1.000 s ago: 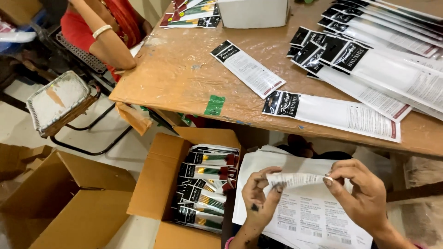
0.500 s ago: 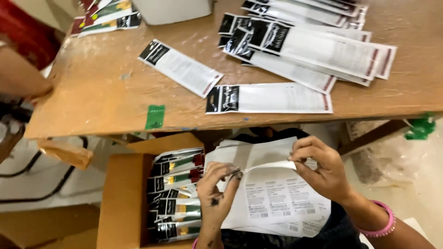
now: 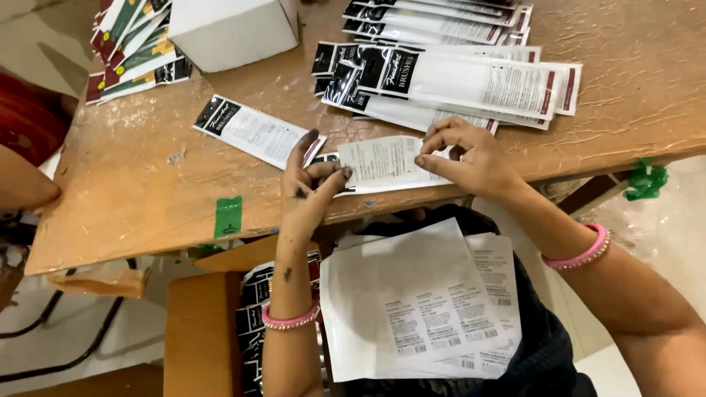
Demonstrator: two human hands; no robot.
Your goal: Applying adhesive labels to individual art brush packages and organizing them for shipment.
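Both hands on a white label (image 3: 382, 163) at the table (image 3: 132, 198) front edge: left hand (image 3: 309, 187) pinches its left end, right hand (image 3: 467, 158) its right. Looks like sticking it onto the packet (image 3: 327, 156) underneath; next needs pressing flat, I'd say. Label sheets (image 3: 412, 301) on lap below the table.

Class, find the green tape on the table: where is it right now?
In the head view, the green tape sits on the wooden table's near edge, left of the left hand, above the cardboard box.
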